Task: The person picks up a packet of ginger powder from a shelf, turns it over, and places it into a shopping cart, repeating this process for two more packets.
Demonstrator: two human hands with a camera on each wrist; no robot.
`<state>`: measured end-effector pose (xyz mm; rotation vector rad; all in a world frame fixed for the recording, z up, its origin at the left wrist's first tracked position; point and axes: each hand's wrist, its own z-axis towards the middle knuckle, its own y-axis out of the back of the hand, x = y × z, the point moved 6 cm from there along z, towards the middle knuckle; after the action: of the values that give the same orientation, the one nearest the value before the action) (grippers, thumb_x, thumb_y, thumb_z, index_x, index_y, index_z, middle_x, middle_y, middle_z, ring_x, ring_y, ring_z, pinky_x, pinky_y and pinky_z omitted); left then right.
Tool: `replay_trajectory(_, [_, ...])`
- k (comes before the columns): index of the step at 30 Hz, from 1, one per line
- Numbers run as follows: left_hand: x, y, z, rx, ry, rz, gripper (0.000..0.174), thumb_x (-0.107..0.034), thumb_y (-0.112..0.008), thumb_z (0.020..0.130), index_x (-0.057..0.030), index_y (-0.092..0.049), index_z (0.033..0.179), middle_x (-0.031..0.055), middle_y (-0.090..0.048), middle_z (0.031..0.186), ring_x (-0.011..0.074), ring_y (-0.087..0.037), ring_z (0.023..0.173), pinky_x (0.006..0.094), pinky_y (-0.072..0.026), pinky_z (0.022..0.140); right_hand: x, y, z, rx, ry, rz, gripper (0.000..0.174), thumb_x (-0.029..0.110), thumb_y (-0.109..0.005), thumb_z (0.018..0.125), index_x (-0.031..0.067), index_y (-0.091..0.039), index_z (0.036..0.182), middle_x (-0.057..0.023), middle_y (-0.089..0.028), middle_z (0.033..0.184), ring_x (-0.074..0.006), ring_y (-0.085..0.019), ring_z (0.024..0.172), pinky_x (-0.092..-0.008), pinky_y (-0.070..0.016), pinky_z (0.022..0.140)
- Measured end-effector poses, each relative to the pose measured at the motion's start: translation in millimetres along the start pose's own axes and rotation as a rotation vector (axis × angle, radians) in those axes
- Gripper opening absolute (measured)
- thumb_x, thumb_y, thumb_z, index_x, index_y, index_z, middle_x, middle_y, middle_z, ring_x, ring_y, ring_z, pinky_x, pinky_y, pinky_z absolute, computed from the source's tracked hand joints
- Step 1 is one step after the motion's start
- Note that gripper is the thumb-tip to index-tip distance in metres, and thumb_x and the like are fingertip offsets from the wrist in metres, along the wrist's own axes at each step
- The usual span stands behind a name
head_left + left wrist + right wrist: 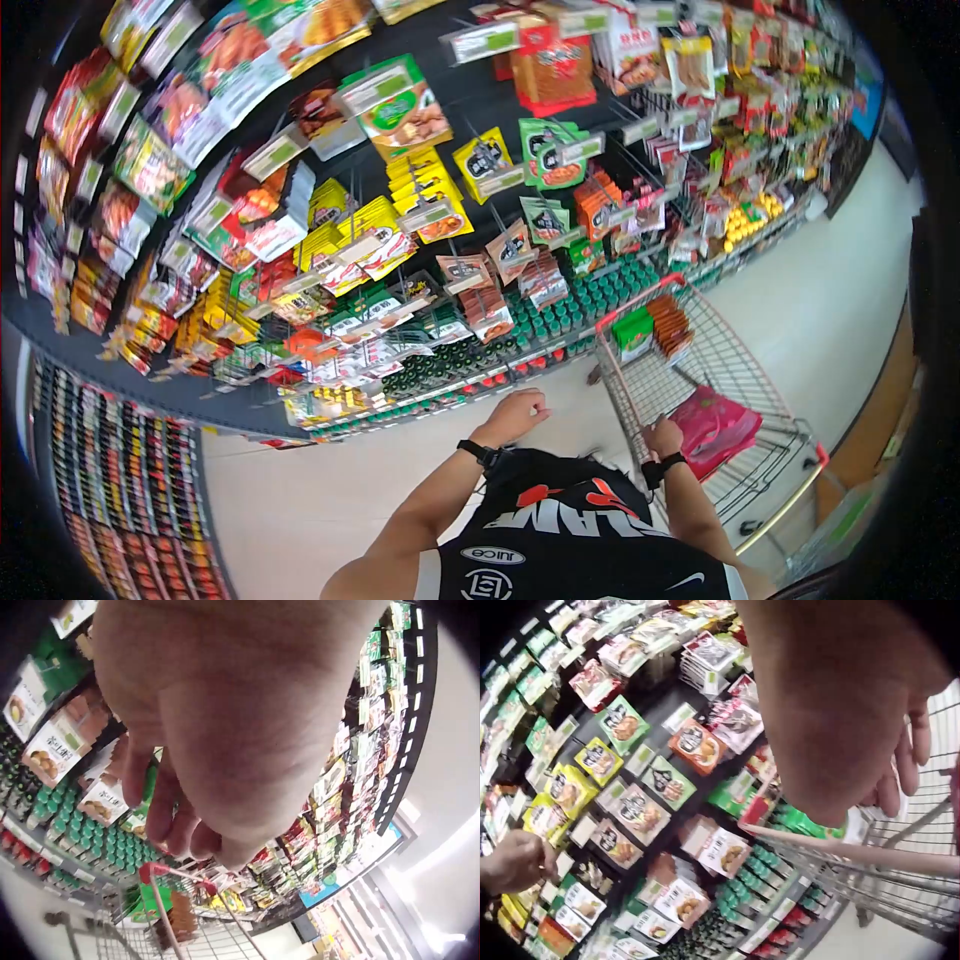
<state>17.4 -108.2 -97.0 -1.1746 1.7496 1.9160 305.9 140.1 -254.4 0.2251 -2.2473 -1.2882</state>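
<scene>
My left hand [515, 415] is in front of the lower shelf, its fingers loosely curled with nothing in them. From the left wrist view, the hand [225, 727] has hanging fingers, and the shopping cart lies beyond them. Over the near side of the wire shopping cart [735, 345] is my right hand [662, 438], beside a magenta plastic bag [715, 425]. In the right wrist view the right hand [847, 727] has loose fingers above the cart's red rail [840, 844]. Green packets [632, 332] and brown packets [671, 325] stand at the cart's far end.
A shelf wall of hanging snack packets, with yellow packs [425, 190] and pinkish-brown packs [485, 310], runs ahead. Below stand rows of green-capped bottles [600, 300]. Another bottle rack [120, 450] is at lower left. Pale floor [290, 485] lies between the racks.
</scene>
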Motion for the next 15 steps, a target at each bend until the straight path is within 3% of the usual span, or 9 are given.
replay_trajectory(2, [-5.6,22.8,1.6,-0.001,-0.029,0.033,0.027,-0.028,-0.070,0.092,-0.0037,-0.062,0.082,0.0137,-0.062,0.086,0.0365,-0.063,0.085,0.0464,-0.0493,0.073,42.6,35.5,7.7,-0.061,0.120,-0.031,0.039,0.034,-0.061,0.087,-0.0020,-0.065,0.100,-0.0309,-0.070,0.096,-0.0466,-0.070,0.094,-0.0549,-0.0545,0.083])
replay_trajectory(3, [-4.2,34.3,0.9,-0.022,-0.045,0.029,0.027,-0.027,-0.069,0.093,-0.0038,-0.062,0.083,0.0133,-0.062,0.088,0.0362,-0.063,0.086,0.0462,-0.0495,0.073,55.8,33.9,25.3,-0.131,0.245,0.105,0.027,0.026,-0.066,0.085,-0.0005,-0.066,0.090,-0.0266,-0.070,0.089,-0.0432,-0.070,0.085,-0.0497,-0.0553,0.075])
replay_trajectory(5, [3.9,52.9,-7.4,-0.051,-0.071,0.021,0.025,-0.027,-0.067,0.094,-0.0039,-0.063,0.084,0.0125,-0.063,0.090,0.0355,-0.063,0.089,0.0458,-0.0498,0.075,117.1,65.9,29.0,-0.153,0.511,0.397,0.026,0.023,-0.064,0.091,-0.0002,-0.063,0.080,-0.0158,-0.066,0.074,-0.0306,-0.066,0.067,-0.0409,-0.0515,0.064])
replay_trajectory(7, [19.9,73.5,-17.1,-0.058,-0.077,0.026,0.021,-0.026,-0.065,0.096,-0.0053,-0.067,0.091,0.0115,-0.064,0.094,0.0348,-0.064,0.094,0.0449,-0.0509,0.077,192.8,106.7,19.7,-0.195,0.613,0.670,0.033,0.023,-0.059,0.099,-0.0004,-0.059,0.076,-0.0061,-0.056,0.063,-0.0169,-0.054,0.058,-0.0330,-0.0429,0.056])
replay_trajectory(9, [42.3,90.2,-30.1,-0.062,-0.095,-0.007,0.020,-0.025,-0.065,0.096,-0.0061,-0.069,0.093,0.0112,-0.064,0.095,0.0347,-0.064,0.095,0.0446,-0.0514,0.079,253.6,136.6,24.3,-0.288,0.682,0.656,0.038,0.021,-0.051,0.105,0.0006,-0.053,0.073,-0.0053,-0.052,0.062,-0.0134,-0.048,0.057,-0.0317,-0.0382,0.054])
replay_trajectory(12, [65.6,121.3,-49.1,-0.025,-0.159,-0.004,0.019,-0.024,-0.066,0.095,-0.0057,-0.071,0.097,0.0118,-0.066,0.097,0.0355,-0.065,0.094,0.0442,-0.0523,0.080,347.0,183.0,17.4,-0.201,0.720,0.852,0.040,0.022,-0.051,0.106,0.0038,-0.054,0.071,-0.0029,-0.056,0.064,-0.0116,-0.048,0.058,-0.0315,-0.0369,0.053])
replay_trajectory(15, [102.9,143.8,-60.4,-0.022,-0.186,0.006,0.018,-0.023,-0.067,0.094,-0.0057,-0.071,0.098,0.0123,-0.067,0.096,0.0360,-0.066,0.093,0.0438,-0.0528,0.080,432.9,230.4,8.0,-0.150,0.901,1.003,0.037,0.022,-0.052,0.107,0.0058,-0.056,0.073,-0.0017,-0.060,0.071,-0.0109,-0.051,0.064,-0.0307,-0.0413,0.059])
